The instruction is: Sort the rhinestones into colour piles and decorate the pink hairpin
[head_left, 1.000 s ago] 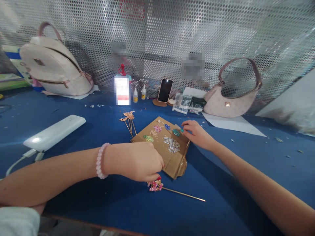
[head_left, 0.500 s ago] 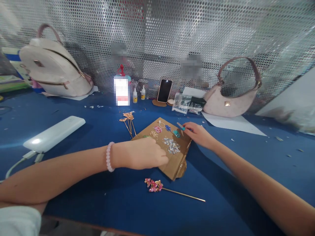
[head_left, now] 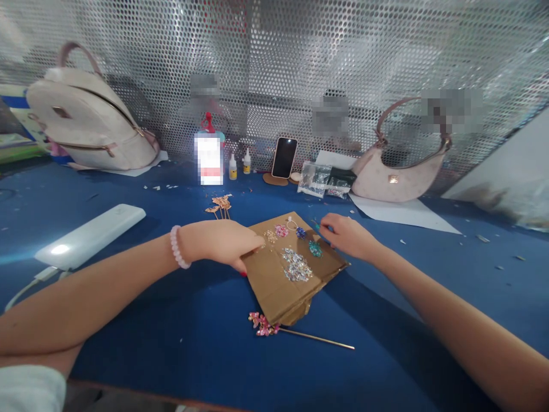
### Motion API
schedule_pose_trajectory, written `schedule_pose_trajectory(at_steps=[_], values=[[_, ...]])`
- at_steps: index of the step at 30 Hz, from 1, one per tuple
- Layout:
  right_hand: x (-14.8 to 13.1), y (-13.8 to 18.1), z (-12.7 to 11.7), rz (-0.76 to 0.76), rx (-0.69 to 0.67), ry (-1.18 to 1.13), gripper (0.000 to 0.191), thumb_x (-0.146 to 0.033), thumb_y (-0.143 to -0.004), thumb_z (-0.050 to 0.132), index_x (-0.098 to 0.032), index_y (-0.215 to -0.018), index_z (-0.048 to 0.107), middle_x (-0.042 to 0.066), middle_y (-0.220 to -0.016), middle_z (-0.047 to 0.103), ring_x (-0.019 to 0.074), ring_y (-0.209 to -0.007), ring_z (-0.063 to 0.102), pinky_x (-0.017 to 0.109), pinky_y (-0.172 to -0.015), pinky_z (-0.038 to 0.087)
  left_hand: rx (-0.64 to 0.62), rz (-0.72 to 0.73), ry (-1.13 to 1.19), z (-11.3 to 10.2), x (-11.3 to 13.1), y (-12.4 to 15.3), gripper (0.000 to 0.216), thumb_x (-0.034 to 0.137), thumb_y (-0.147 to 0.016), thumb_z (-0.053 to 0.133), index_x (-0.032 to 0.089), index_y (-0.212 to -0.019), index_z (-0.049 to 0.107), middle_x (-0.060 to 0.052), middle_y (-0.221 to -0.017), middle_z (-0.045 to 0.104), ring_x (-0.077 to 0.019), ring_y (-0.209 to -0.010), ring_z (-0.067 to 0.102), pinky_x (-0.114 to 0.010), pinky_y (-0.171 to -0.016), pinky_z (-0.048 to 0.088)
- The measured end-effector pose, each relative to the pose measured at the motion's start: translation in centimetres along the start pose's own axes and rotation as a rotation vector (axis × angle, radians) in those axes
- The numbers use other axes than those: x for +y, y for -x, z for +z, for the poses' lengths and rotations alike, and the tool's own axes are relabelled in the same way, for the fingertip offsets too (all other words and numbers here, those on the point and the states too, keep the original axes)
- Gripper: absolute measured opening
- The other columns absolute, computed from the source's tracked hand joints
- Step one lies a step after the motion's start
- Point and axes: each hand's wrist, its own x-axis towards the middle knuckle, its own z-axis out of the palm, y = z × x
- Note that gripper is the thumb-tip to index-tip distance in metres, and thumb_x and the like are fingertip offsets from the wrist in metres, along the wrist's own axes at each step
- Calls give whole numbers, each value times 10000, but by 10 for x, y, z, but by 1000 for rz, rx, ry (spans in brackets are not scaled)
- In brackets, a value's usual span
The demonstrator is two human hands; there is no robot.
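A brown cardboard piece (head_left: 274,286) lies on the blue table (head_left: 180,343) with small piles of coloured and silver rhinestones (head_left: 295,266) on it. My left hand (head_left: 218,243), with a pink bead bracelet at the wrist, grips the cardboard's left edge. At the cardboard's far right corner, my right hand (head_left: 347,236) pinches a thin teal-tipped tool (head_left: 316,225). A gold hairpin with a pink flower head (head_left: 262,325) rests on the table just in front of the cardboard.
Several bare gold hairpins (head_left: 219,205) lie behind the cardboard. A white power bank (head_left: 90,234) sits at left. Along the perforated metal wall stand a backpack (head_left: 90,123), a handbag (head_left: 403,171), a phone (head_left: 285,157), two glue bottles (head_left: 239,165) and plastic bags (head_left: 319,180).
My left hand left the flower hairpin, moved up and took hold of the cardboard's left edge. The cardboard has turned and shifted. My right hand stayed at its far corner with the tool.
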Motion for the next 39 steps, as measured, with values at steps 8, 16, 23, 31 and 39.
schedule_pose_trajectory(at_steps=[8, 16, 23, 31, 39], values=[[3, -1, -1, 25, 22, 46, 251, -209, -850, 375, -195, -619, 471, 49, -711, 566, 161, -644, 534, 270, -584, 342, -7, -22, 33, 1, -12, -4, 254, 313, -755, 717, 175, -847, 524, 14, -803, 594, -137, -664, 539, -225, -525, 281], [-2, 0, -8, -114, 130, -389, 279, -369, -851, 422, -186, -666, 522, -7, -623, 494, 125, -581, 442, 256, -555, 345, -37, -14, 113, 0, -18, -7, 262, 311, -746, 711, 182, -826, 497, 22, -777, 556, -130, -647, 498, -218, -536, 292], [-29, 13, -14, -231, -181, -798, 244, -418, -840, 505, -184, -787, 552, -20, -633, 552, 89, -545, 499, 236, -530, 413, -53, 41, 205, 2, -23, -9, 262, 293, -749, 687, 171, -844, 475, 14, -785, 512, -130, -663, 470, -225, -559, 317], [-44, 23, -16, -379, -232, -560, 100, -264, -826, 543, -199, -858, 611, 21, -841, 669, 126, -744, 605, 269, -661, 470, -72, 61, 246, 4, -28, -11, 277, 286, -748, 682, 162, -878, 470, 4, -808, 497, -128, -685, 463, -209, -573, 335], [-41, 21, -15, -365, -164, -449, 113, -265, -835, 558, -186, -811, 636, 5, -796, 688, 97, -640, 588, 237, -579, 431, -70, 63, 261, 6, -28, -12, 288, 287, -737, 687, 164, -871, 464, 11, -794, 480, -127, -678, 449, -215, -578, 343]])
